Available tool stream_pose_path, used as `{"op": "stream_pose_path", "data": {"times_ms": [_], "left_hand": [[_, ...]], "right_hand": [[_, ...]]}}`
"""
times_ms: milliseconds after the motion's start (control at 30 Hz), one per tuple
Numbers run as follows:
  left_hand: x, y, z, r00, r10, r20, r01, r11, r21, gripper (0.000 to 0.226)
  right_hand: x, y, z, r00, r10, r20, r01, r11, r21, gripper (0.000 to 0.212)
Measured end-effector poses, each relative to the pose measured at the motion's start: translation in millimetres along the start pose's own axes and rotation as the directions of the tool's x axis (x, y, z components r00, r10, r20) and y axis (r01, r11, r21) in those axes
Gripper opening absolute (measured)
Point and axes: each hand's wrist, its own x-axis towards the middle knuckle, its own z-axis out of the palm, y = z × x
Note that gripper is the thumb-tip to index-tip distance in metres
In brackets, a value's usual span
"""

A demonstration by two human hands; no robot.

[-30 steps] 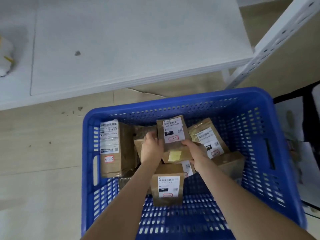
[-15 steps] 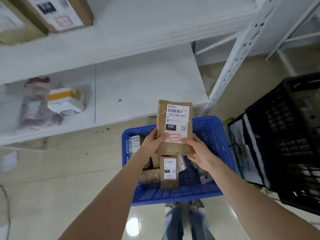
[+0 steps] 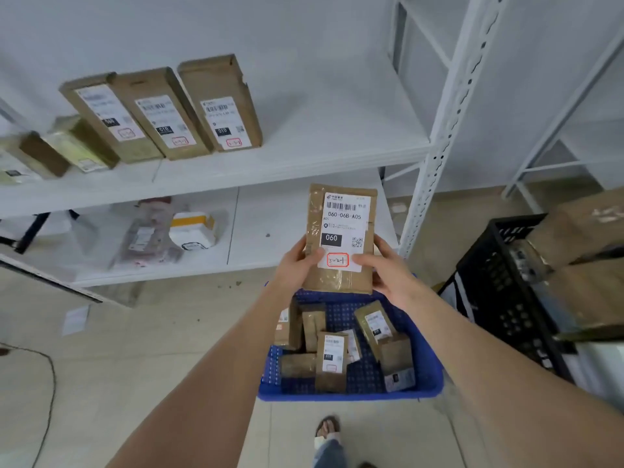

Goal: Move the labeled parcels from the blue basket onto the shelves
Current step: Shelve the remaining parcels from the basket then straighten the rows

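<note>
Above the blue plastic basket [image 3: 347,396], a flat brown-paper parcel [image 3: 341,238] is held upright in the air, level with the lower shelf [image 3: 270,214] and touching neither board. The left hand [image 3: 297,268] grips its left edge and the right hand [image 3: 388,271] its right edge, thumbs pressed on the front, fingers curled behind. Its white label shows a barcode, "060-06B-A05", a black block reading "060", a QR code and a red-outlined box with handwriting too small to read; glossy clear tape runs down the wrapper. The basket has perforated walls and stands on the tiled floor, holding loose parcels [image 3: 332,359] of the same brown paper, some upright, some flat, their labels too small to read. On the white upper shelf [image 3: 337,136], three parcels [image 3: 162,113] lean back side by side; the two on the right show "010", the left one is blurred. The lower shelf carries a white box [image 3: 192,231] with a yellow band and a clear plastic bag [image 3: 145,238]. A black slatted crate [image 3: 499,282] stands to the right.
</note>
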Motion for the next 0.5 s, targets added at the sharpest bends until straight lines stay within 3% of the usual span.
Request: {"op": "stream_pose_path", "data": {"times_ms": [500], "left_hand": [[-90, 90, -53, 0.977, 0.121, -0.174, -0.126, 0.992, -0.016, 0.051]], "right_hand": [[-72, -74, 66, 0.979, -0.164, 0.12, 0.168, 0.985, -0.023, 0.06]]}}
